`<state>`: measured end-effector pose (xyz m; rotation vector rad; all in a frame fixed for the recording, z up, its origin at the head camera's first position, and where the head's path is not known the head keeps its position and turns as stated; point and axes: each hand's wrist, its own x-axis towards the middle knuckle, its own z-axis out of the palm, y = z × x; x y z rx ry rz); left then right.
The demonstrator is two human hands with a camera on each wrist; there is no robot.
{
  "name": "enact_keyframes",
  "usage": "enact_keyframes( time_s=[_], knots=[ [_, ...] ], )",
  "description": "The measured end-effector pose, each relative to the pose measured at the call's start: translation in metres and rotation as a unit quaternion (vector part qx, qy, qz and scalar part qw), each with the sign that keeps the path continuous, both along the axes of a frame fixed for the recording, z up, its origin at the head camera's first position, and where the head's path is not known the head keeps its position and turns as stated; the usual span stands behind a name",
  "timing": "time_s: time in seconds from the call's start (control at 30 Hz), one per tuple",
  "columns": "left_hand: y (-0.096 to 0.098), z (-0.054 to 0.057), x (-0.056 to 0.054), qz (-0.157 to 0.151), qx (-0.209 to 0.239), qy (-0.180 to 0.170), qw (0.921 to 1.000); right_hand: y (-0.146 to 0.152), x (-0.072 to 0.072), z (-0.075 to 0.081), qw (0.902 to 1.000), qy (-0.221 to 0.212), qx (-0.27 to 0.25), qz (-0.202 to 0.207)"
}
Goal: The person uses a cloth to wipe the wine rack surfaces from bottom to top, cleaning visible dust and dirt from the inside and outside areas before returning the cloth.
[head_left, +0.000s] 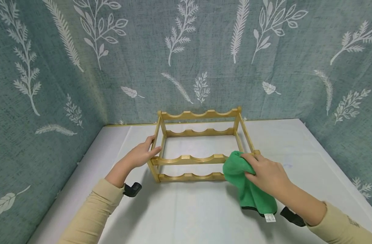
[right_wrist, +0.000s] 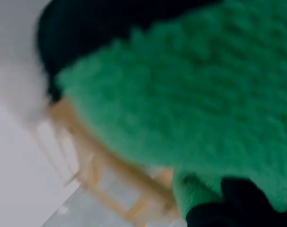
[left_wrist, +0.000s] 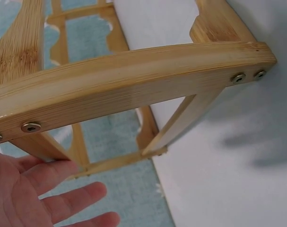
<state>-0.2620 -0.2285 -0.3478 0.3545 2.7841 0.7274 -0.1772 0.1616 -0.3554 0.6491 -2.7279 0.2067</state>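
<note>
A two-tier wooden wine rack (head_left: 189, 159) with scalloped rails stands on the white table. My left hand (head_left: 142, 153) holds its left side near the front corner, the thumb over the top rail. In the left wrist view, the fingers of my left hand (left_wrist: 44, 194) lie extended beside the side frame (left_wrist: 134, 87), which shows metal screws. My right hand (head_left: 269, 173) grips a green cloth (head_left: 239, 173) at the rack's front right corner. The cloth hangs down with a dark edge and a white tag. In the right wrist view, the cloth (right_wrist: 190, 94) hides most of the hand.
The rack stands on a white tabletop (head_left: 186, 217). Behind it and at both sides hangs a blue-green curtain (head_left: 149, 44) with white leaf prints. Black straps (head_left: 132, 189) sit at both wrists.
</note>
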Motion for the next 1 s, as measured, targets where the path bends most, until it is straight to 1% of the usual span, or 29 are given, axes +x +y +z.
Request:
enact_keyframes(
  time_s=[0.1, 0.13, 0.2, 0.3, 0.37, 0.43, 0.6, 0.7, 0.77, 0.9, 0.93, 1.0],
  knots=[
    [-0.001, -0.001, 0.000, 0.000, -0.004, 0.004, 1.0000, 0.011, 0.000, 0.003, 0.9998, -0.011, -0.002, -0.018],
    [-0.001, -0.001, 0.000, 0.001, -0.005, 0.005, 1.0000, 0.012, 0.000, 0.004, 0.9998, -0.009, 0.001, -0.016],
    [-0.001, -0.001, 0.000, 0.001, -0.010, 0.006, 0.9999, 0.008, 0.002, 0.006, 0.9999, -0.006, 0.007, 0.004],
    [0.000, -0.001, -0.001, 0.002, -0.018, 0.005, 0.9998, -0.008, 0.005, 0.009, 0.9979, 0.016, 0.013, 0.061],
    [0.000, 0.000, -0.001, 0.002, -0.023, 0.004, 0.9997, -0.023, 0.004, 0.009, 0.9936, 0.030, 0.018, 0.108],
    [0.001, 0.000, -0.001, 0.004, -0.025, 0.003, 0.9997, -0.042, 0.002, 0.006, 0.9884, 0.029, 0.022, 0.148],
    [0.001, 0.000, -0.002, 0.003, -0.024, 0.001, 0.9997, -0.100, -0.008, -0.009, 0.9745, 0.010, 0.055, 0.217],
    [0.001, -0.001, -0.002, 0.003, -0.023, 0.000, 0.9997, -0.134, -0.011, -0.020, 0.9657, 0.006, 0.089, 0.244],
    [0.001, -0.001, -0.002, 0.003, -0.023, -0.004, 0.9997, -0.154, -0.011, -0.027, 0.9602, 0.008, 0.116, 0.254],
    [0.001, -0.001, -0.002, 0.001, -0.027, -0.005, 0.9996, -0.183, -0.012, -0.044, 0.9523, 0.010, 0.163, 0.258],
    [0.001, 0.000, -0.001, 0.002, -0.027, -0.005, 0.9996, -0.189, -0.013, -0.049, 0.9507, 0.013, 0.172, 0.258],
    [0.001, 0.000, 0.000, 0.003, -0.025, -0.003, 0.9997, -0.198, -0.017, -0.058, 0.9516, 0.008, 0.176, 0.252]
  ],
)
